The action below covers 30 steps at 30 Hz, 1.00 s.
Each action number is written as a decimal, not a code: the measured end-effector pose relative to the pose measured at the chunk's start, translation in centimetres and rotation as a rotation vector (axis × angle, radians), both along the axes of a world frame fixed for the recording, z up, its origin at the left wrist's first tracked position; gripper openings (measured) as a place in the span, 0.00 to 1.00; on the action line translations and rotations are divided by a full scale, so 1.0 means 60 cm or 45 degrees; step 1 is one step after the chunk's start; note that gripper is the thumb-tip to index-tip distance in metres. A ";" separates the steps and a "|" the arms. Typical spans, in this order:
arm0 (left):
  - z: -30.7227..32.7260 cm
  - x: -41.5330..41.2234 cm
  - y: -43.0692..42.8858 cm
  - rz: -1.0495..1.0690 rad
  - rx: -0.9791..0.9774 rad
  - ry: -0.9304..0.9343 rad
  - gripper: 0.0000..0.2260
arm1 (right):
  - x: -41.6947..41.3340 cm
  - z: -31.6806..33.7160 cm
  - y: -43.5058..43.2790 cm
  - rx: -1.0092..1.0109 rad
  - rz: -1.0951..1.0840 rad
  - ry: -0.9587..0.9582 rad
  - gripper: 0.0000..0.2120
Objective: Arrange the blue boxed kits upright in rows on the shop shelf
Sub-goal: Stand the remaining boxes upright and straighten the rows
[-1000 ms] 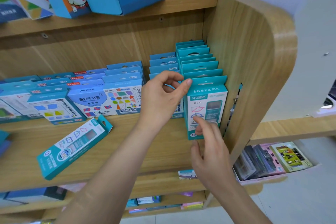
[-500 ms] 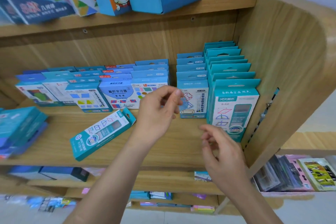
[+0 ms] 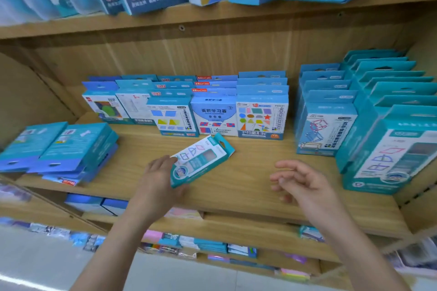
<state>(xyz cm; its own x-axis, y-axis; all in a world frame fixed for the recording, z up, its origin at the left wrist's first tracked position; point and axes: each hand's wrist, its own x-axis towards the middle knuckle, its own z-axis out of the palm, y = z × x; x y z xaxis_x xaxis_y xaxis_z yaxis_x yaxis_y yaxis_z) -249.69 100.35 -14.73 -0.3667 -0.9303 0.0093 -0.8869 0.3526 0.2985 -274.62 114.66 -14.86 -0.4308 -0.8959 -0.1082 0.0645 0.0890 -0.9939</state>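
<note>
Pickup step: the left hand [image 3: 159, 179] grips the near end of the loose kit [image 3: 203, 157] lying flat on the shelf [image 3: 248, 179], the right hand [image 3: 300, 182] hangs relaxed and empty, and next it likely wants standing upright against the matching teal row [image 3: 390, 149].

Bare left hand [image 3: 159, 181] (right hand [image 3: 301, 184] likewise)

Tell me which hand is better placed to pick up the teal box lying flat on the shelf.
Left. The left hand touches the near end of the flat teal box; the right hand hovers open and empty to the box's right. Whether the left grip has closed is blurred.
</note>
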 end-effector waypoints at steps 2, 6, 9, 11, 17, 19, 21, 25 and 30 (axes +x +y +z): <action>-0.018 0.023 -0.025 -0.026 0.033 -0.043 0.37 | 0.036 -0.004 -0.021 0.092 0.018 -0.053 0.14; -0.030 0.048 -0.062 -0.147 0.076 0.066 0.40 | 0.108 -0.011 -0.069 0.229 -0.017 -0.136 0.15; -0.027 0.064 -0.073 -0.212 0.007 0.145 0.44 | 0.155 -0.012 -0.107 0.261 -0.110 -0.204 0.19; -0.025 0.080 -0.069 -0.211 0.006 0.272 0.44 | 0.181 -0.011 -0.126 0.248 -0.179 -0.265 0.22; -0.045 0.119 -0.057 -0.320 -0.017 0.516 0.43 | 0.236 0.011 -0.168 0.027 -0.385 -0.406 0.10; -0.042 0.122 -0.057 -0.331 0.116 0.620 0.39 | 0.245 0.021 -0.174 -0.037 -0.422 -0.384 0.07; -0.035 0.125 -0.065 -0.334 0.327 0.775 0.29 | 0.249 0.032 -0.176 -0.095 -0.419 -0.416 0.05; -0.016 0.121 -0.070 -0.446 0.592 0.989 0.06 | 0.248 0.060 -0.168 -0.185 -0.340 -0.599 0.10; -0.002 0.066 -0.047 -0.672 0.624 0.952 0.11 | 0.227 0.090 -0.133 -0.177 -0.446 -0.547 0.17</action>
<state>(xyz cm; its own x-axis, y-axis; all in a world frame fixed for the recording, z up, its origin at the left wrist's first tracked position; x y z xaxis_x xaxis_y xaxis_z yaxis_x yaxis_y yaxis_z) -245.74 97.52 -14.87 -0.7850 -0.6160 0.0660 -0.1842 0.3338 0.9245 -261.02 106.71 -9.44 -0.6479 -0.7259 -0.2308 0.4677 -0.1400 -0.8727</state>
